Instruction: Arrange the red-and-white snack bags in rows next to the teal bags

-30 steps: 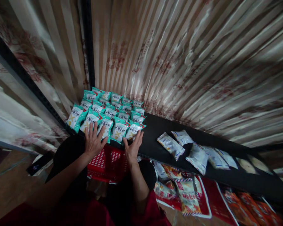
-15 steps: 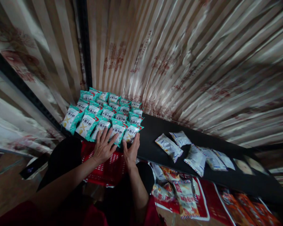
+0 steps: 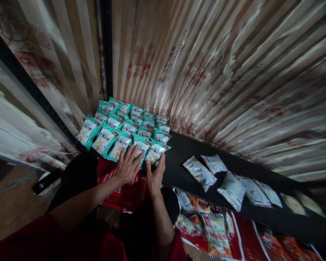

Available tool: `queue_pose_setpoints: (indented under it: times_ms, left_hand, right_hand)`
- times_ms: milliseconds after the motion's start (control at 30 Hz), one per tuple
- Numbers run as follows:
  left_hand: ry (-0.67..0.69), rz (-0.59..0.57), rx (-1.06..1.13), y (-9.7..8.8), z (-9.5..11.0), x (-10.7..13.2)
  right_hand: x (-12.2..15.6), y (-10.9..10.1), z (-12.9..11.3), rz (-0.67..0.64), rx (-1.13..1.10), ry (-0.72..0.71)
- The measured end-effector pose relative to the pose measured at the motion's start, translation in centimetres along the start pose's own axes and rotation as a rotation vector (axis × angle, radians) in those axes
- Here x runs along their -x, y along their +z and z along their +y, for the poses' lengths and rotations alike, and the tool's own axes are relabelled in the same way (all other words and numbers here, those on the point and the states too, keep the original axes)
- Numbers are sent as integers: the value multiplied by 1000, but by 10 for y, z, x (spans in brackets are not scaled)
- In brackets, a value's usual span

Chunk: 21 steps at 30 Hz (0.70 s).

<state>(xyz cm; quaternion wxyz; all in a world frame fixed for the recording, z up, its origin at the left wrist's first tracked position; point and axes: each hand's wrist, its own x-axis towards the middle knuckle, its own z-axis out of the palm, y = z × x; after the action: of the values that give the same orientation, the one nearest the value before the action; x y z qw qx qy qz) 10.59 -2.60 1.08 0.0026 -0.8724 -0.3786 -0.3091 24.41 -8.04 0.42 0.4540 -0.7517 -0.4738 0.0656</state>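
Observation:
Teal-and-white snack bags [image 3: 105, 139] stand in several close rows at the left end of a black shelf [image 3: 179, 156]. My left hand [image 3: 128, 167] is open, its spread fingertips resting on the lower front of the bags near the right of the front row. Beside it, my right hand [image 3: 155, 177] has thumb and fingers apart at the bottom of the rightmost front snack bag [image 3: 154, 151], touching it without closing round it.
Silvery-white packets [image 3: 199, 173] lie loosely further right on the shelf. Below the shelf's front edge are a red basket [image 3: 122, 197] and bags of other snacks [image 3: 216, 232]. A dark upright post [image 3: 106, 54] and a striped curtain [image 3: 206, 72] close off the back.
The whole view has shifted a little, so shelf and bags appear further right. My left hand's fingers have slid slightly rightward along the front bags; the right hand stays at the end bag.

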Motion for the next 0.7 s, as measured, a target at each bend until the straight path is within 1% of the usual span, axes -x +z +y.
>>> queue_pose_setpoints:
  times_ms: [67, 167, 267, 333, 433, 533, 633, 700]
  left_hand:
    - [-11, -10, 1, 2, 1, -1]
    - [-8, -1, 6, 2, 1, -1]
    - [16, 12, 13, 0, 4, 0]
    - [43, 7, 21, -1, 9, -2]
    - [101, -9, 44, 0, 19, -6]
    - [167, -28, 58, 4, 29, -10]
    - [223, -59, 50, 11, 35, -12]
    - [233, -81, 37, 15, 36, -13]
  right_hand:
    - [0, -1, 1, 9, 3, 15]
    - [1, -1, 1, 7, 22, -3]
    - [1, -2, -2, -14, 25, -14]
    - [1, -5, -3, -19, 5, 16]
    - [-6, -10, -4, -10, -50, 100]
    - [-17, -16, -1, 10, -134, 170]
    - [-27, -18, 5, 15, -242, 195]
    - [-29, -17, 8, -17, -303, 193]
